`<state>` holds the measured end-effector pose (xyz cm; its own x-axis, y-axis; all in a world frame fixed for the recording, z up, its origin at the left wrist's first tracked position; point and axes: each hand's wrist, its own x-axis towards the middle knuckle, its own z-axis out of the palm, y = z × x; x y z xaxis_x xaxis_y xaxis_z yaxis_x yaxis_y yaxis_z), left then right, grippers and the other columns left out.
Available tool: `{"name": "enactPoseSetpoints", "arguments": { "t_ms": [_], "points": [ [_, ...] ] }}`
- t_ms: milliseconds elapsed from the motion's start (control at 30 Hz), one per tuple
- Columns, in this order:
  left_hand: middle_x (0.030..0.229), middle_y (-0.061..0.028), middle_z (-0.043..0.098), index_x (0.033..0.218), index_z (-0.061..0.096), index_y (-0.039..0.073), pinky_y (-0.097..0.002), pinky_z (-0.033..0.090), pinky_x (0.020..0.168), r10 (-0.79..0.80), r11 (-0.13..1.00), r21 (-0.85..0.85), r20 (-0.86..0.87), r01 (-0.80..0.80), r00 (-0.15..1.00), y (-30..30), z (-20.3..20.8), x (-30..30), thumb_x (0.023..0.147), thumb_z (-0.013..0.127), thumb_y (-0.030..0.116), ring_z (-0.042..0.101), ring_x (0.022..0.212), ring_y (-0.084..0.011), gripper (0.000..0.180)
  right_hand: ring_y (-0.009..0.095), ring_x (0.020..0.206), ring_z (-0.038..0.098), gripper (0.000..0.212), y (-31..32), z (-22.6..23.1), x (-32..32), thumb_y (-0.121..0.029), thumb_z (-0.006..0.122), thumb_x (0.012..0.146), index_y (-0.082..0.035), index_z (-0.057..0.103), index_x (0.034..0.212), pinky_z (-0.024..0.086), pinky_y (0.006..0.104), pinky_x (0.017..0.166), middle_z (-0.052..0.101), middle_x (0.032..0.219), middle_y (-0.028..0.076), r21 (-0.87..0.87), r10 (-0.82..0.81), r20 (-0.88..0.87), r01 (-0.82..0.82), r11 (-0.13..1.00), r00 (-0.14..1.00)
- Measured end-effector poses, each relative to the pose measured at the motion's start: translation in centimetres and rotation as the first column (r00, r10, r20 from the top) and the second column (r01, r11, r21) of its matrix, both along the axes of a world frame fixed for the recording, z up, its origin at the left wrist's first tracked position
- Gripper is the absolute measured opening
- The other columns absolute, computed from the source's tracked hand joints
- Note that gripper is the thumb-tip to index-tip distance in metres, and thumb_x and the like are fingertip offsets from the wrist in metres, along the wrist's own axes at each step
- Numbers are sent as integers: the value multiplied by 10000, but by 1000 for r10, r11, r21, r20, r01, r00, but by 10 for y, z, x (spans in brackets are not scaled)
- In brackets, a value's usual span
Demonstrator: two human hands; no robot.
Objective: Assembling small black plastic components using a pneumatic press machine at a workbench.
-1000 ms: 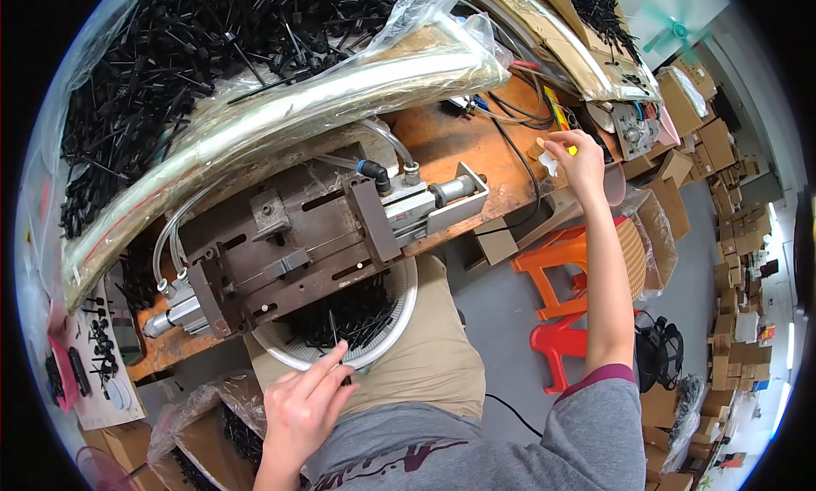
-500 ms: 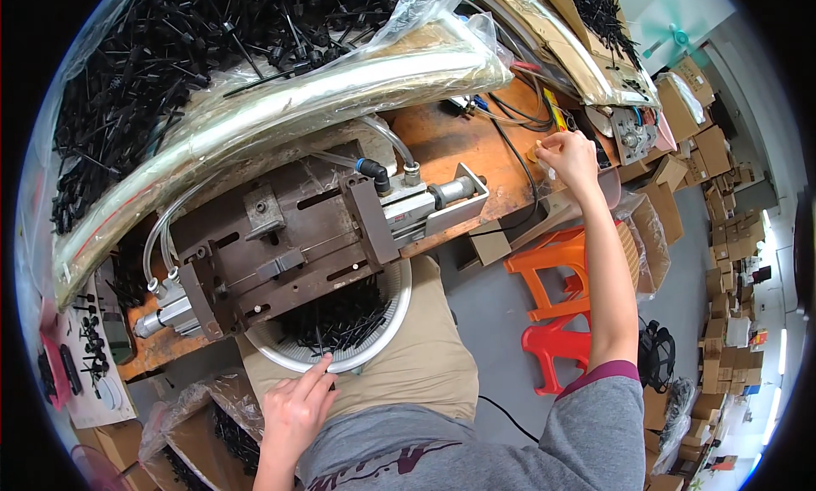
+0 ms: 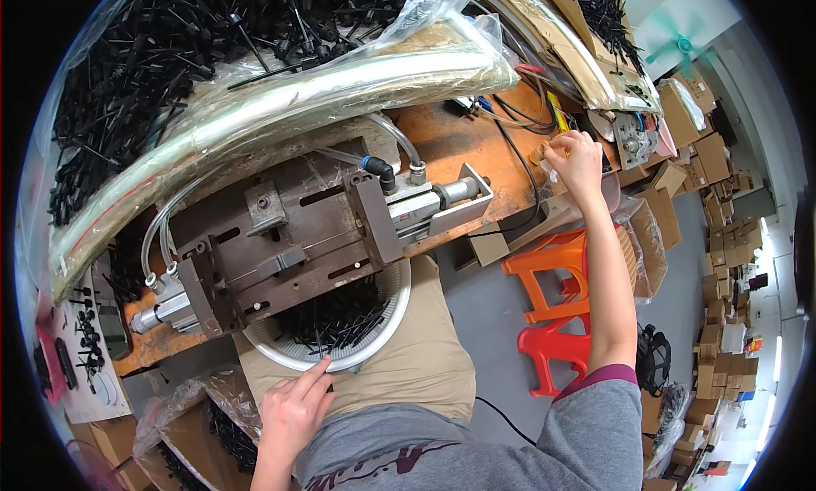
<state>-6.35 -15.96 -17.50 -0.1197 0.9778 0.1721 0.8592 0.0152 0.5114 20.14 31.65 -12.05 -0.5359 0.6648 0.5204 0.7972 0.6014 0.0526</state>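
the left hand [image 3: 291,413], index finger extended, pinches a thin black rod [image 3: 330,388] at the rim of a round white plastic basket [image 3: 398,312]; the right hand [image 3: 578,166] bunches its fingertips beside a small yellow-brown object [image 3: 535,155], any grip unclear

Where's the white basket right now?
In the head view, the white basket is just left of and below centre, over the person's lap, partly under the brown metal fixture, with the left hand at its near rim.
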Motion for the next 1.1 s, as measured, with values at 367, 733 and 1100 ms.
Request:
{"name": "enactPoseSetpoints", "arguments": {
  "t_ms": [367,733,1100],
  "points": [
    [1114,-68,698,846,674,52,-341,521,606,10,999,-41,26,-8,1000,-2,-13,0,663,795,127,667,676,-247,231,135,910,606,265,-61,34,0,-167,649,886,68,691,1000,460,275,839,681,1003,91,-491,-204,-844,-559,668,497],
    [1145,-70,684,881,680,61,-342,552,657,-47,994,-94,19,49,999,2,-27,7,696,780,128,689,749,-238,221,246,847,513,267,-266,66,-80,-281,787,774,-17,750,780,397,334,728,647,985,117,-32,-163,-982,-933,-358,96],
    [1173,-39,671,923,677,86,-344,566,664,-96,991,-81,89,103,991,2,-41,11,739,748,146,697,757,-226,206,321,918,561,207,-297,64,-132,-181,730,861,25,720,878,406,484,836,606,1059,197,476,-278,-879,-674,-565,-387]
  ]
}}
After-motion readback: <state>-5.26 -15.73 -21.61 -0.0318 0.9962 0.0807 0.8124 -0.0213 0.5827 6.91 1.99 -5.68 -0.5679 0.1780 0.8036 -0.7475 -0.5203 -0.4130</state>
